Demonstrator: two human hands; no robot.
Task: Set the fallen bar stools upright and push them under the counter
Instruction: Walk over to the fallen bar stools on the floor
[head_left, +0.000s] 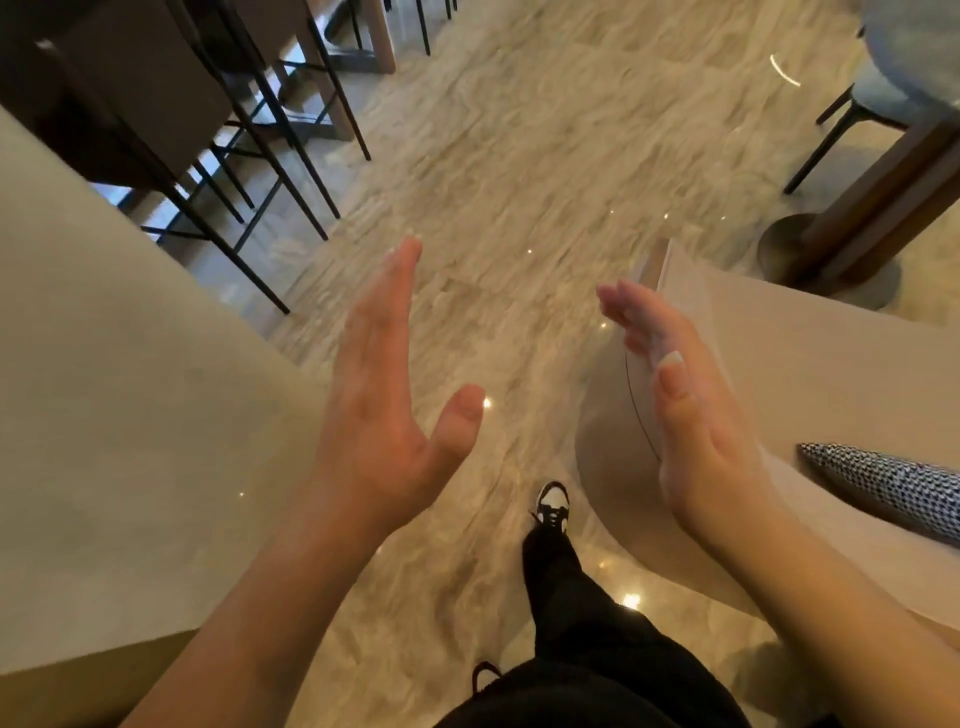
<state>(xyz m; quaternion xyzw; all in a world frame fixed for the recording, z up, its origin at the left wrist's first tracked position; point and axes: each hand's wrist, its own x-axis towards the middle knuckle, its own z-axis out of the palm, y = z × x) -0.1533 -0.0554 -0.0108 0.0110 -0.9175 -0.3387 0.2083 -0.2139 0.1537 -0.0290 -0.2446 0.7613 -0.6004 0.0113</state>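
Hands raised ahead of a walking person, both empty: the left hand (384, 410) and the right hand (680, 410) face each other with fingers straight and spread from the thumb, holding nothing, probably just swinging free between jobs. The bar stools (244, 135) stand upright at upper left, dark legs tucked under the pale bench (104, 395), so that part looks done. A beige sofa (810, 374) with a patterned cushion (893, 488) sits to the right

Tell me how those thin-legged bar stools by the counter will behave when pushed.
The stools probably slide easily: the floor looks glossy. Tall seats on thin black legs suggest they tip if shoved high. The slim frames suggest fairly light weight.
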